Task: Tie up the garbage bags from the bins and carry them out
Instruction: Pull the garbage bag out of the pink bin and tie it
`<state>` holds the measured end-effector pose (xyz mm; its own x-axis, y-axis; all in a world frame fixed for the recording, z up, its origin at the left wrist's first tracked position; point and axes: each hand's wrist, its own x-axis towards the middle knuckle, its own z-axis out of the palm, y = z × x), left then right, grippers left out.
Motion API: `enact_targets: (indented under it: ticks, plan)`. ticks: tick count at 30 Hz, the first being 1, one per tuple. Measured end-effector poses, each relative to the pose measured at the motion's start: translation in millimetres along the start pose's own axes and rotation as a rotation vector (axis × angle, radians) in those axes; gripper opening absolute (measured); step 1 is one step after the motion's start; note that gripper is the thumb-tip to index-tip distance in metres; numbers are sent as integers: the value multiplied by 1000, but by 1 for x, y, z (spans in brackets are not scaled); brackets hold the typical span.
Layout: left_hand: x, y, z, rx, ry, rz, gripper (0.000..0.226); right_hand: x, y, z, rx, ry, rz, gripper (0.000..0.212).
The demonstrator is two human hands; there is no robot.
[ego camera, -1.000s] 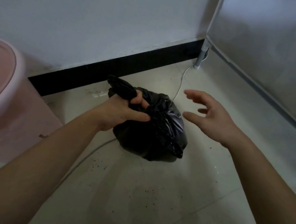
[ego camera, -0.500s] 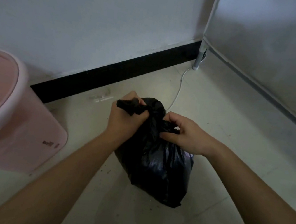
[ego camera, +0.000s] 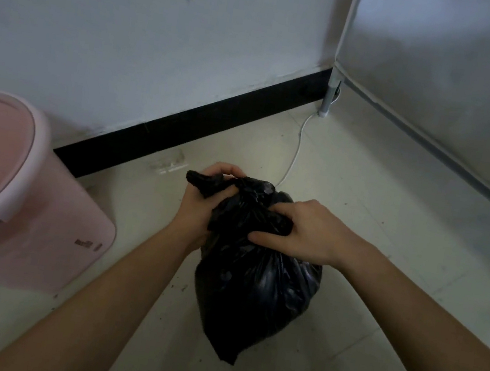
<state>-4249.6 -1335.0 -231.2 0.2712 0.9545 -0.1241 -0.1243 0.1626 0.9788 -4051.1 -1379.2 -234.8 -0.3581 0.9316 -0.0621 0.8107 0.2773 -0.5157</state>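
A full black garbage bag (ego camera: 252, 292) hangs over the tiled floor in the middle of the head view, its pointed bottom toward me. My left hand (ego camera: 198, 207) grips the twisted neck of the bag, and a black tail of plastic sticks out to the left above the fist. My right hand (ego camera: 300, 232) pinches a fold of the bag just below the neck on the right side. Both hands are close together at the top of the bag.
A pink bin (ego camera: 11, 193) with a pink rim stands at the left against the wall. A black baseboard (ego camera: 201, 127) runs along the wall. A white cable (ego camera: 295, 151) lies on the floor toward a metal leg (ego camera: 330, 96) of a grey fabric cabinet (ego camera: 463, 75) at right.
A second ago my right hand was open and apart from the bag; it closed on the bag's top. The bag has risen and come nearer to me.
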Motion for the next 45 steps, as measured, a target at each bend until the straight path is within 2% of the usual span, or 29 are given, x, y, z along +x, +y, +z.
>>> enact_targets:
  ticks: [4,8,11,16,19,22,24,27,31,35,37,40,45]
  plan:
    - [-1,5,-1,-84,21,-201,26,0,-3,1,-6,25,-24,41]
    - [0,10,-3,-199,11,-274,31,3,1,4,77,25,24,41]
    - [-2,7,-3,-152,49,-200,31,1,3,5,167,4,34,43]
    - [-1,-7,-9,105,55,-49,30,-1,5,-2,425,-188,169,24]
    - [0,-8,-12,160,70,-43,25,-2,12,-4,530,-215,244,17]
    - [0,-9,-13,168,76,-60,24,-3,21,-7,459,-52,245,16]
    - [-1,-10,-13,167,71,-59,25,-1,22,-8,458,98,194,28]
    - [-2,-10,-12,164,51,-52,27,4,17,-8,462,126,79,44]
    - [-4,-9,-6,151,51,-86,25,8,13,-3,326,180,-34,32]
    - [-6,11,2,-133,4,-156,17,6,7,-6,257,313,-78,20]
    - [-7,21,5,-168,-22,-163,7,5,3,-10,175,332,-111,17]
    - [-9,23,9,-39,5,-123,30,0,-2,-13,28,380,-126,17]
    - [-13,18,19,84,40,-96,35,-5,-8,-16,-201,435,-127,23]
